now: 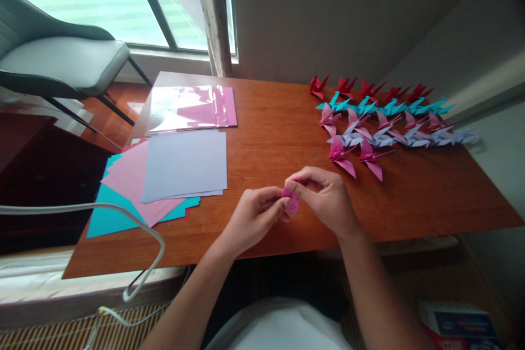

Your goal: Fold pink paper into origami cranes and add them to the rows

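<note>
A small piece of folded pink paper (292,203) is held between my two hands, over the near edge of the wooden table. My left hand (258,213) pinches its left side between thumb and fingers. Thumb and fingers of my right hand (326,197) close on its upper part and hide some of it. Beyond my right hand stand two finished-looking pink paper cranes, one on the left (341,156) and one beside it (372,158).
Rows of red (346,86), turquoise (367,105), light pink (355,120) and white cranes (381,135) line the table's (266,136) back right. Left lie white sheets (186,167), fanned coloured paper (117,202) and a clear packet (191,109). A white cable (159,240) loops at front left.
</note>
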The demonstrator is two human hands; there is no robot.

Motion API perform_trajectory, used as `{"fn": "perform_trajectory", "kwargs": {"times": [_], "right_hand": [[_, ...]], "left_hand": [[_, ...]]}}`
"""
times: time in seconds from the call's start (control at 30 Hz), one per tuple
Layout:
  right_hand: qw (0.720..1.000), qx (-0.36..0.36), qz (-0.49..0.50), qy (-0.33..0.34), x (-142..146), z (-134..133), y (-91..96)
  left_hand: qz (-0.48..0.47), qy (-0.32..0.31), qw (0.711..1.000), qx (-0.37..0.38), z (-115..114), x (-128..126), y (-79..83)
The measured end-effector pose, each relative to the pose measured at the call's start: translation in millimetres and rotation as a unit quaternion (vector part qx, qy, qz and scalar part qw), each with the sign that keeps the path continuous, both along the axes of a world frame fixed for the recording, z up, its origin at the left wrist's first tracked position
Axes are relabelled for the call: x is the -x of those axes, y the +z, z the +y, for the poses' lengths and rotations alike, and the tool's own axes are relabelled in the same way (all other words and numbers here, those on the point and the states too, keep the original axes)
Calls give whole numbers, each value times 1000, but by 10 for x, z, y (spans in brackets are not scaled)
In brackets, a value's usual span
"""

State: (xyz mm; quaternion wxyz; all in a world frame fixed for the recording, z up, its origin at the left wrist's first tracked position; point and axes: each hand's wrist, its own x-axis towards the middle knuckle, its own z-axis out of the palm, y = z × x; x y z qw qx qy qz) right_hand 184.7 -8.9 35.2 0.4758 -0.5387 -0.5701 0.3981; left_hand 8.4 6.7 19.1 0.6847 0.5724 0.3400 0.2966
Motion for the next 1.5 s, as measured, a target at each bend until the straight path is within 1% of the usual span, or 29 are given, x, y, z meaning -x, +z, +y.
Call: {"fn": "perform_trajectory", "kwargs": {"times": [0.1, 0.23, 0.3, 0.37, 0.43, 0.53, 0.6, 0.7, 0.83, 1.0, 1.13, 1.27, 1.33, 1.4, 1.5], "right_hand": [[1000, 19, 12, -4, -21, -4, 1], [998, -1, -36, -53, -11, -13, -20], [997, -4, -42, -65, 1, -6, -29], [998, 4, -26, -58, 11, 5, -34], [999, 19, -4, -31, 23, 9, -37], [998, 57, 17, 7, 60, -15, -50], [996, 82, 25, 22, 96, -44, -64], [996, 81, 33, 19, 136, -77, -86], [997, 65, 35, -4, 138, -90, -114], [998, 59, 7, -21, 121, -109, -145], [996, 72, 40, -18, 146, -105, -164], [993, 94, 73, -10, 167, -78, -193], [996, 70, 39, -27, 162, -69, -192], [998, 19, -31, -60, 152, -67, -164], [988, -49, -117, -93, 148, -75, -84]], "left_hand": [[15, 6, 1000, -20, -3, 4, -18], [21, 3, 999, -24, -9, -5, -10], [21, 10, 1000, -20, -7, -13, 0], [20, 25, 999, -14, -2, -19, 6], [16, 55, 998, -3, 5, -25, 6], [-3, 112, 993, 22, 10, -34, 2], [-15, 132, 991, 29, 7, -42, 4], [-26, 135, 990, 21, -3, -53, 22], [-27, 125, 992, 8, -3, -54, 48], [-14, 158, 987, -9, 3, -37, 10], [13, 176, 984, -32, -2, -16, -45], [24, 191, 980, -47, -2, -9, -58], [36, 197, 978, -61, -3, -16, -59], [46, 196, 977, -74, -6, -26, -63], [44, 174, 981, -75, -9, -37, -71]]}}
